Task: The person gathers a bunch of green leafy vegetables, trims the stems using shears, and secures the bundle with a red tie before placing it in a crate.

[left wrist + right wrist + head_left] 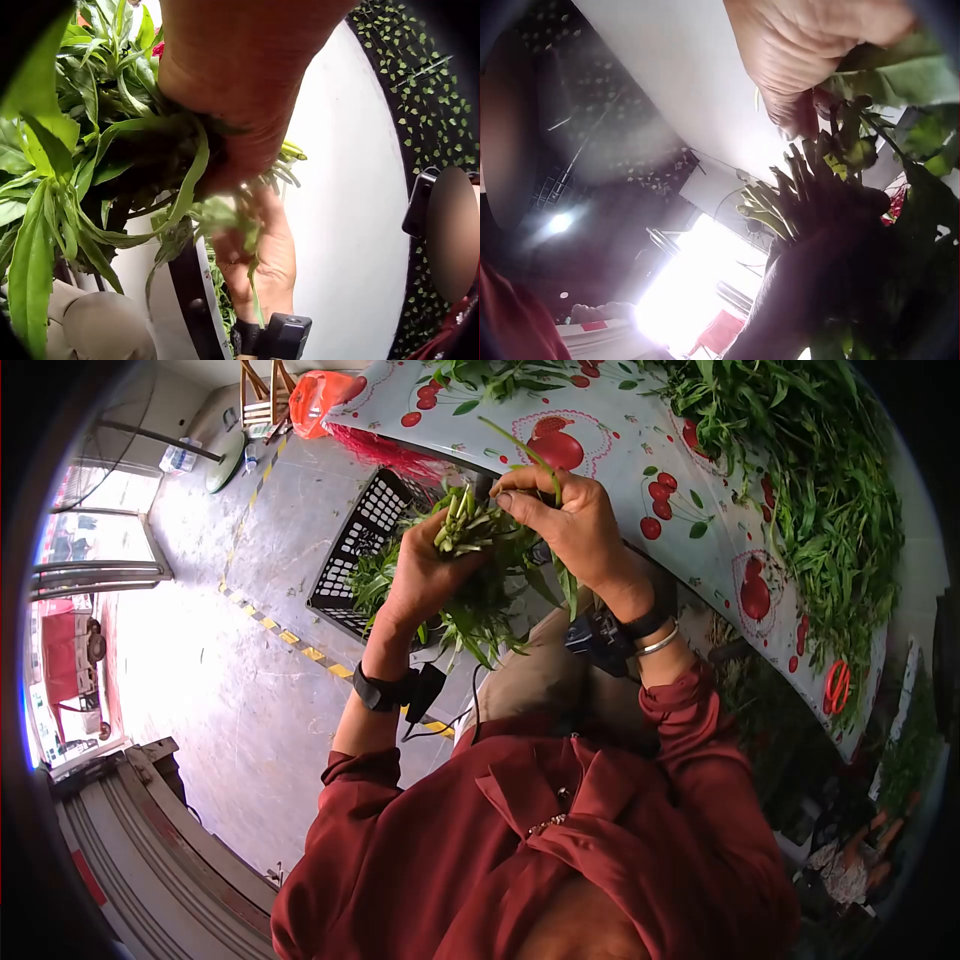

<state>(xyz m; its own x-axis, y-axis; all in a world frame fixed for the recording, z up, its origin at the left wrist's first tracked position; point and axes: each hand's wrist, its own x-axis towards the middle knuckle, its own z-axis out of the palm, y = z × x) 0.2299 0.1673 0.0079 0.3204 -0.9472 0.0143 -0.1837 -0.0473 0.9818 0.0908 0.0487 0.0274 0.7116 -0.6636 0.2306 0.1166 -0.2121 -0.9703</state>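
Observation:
My left hand (pixel 425 570) grips a bunch of leafy green stems (pixel 462 525), cut ends pointing up and leaves hanging below the fist. Close beside it, thumb and fingers of my right hand (pixel 582 525) pinch a single green stem (pixel 528 450), whose bare end slants up past the fingers. In the right wrist view, the right hand (pixel 810 56) is just above the clustered stem ends (pixel 769 206). Leaves of the bunch (pixel 82 187) fill the left side of the left wrist view and partly hide the left hand's fingers.
A table with a cherry-print cloth (pixel 620 455) stands ahead, a long heap of greens (pixel 835 510) on its right side. Orange-handled scissors (pixel 838 688) lie near its right corner. Below my hands is a black crate (pixel 350 540) with greens; red strands (pixel 385 450) hang by the table edge.

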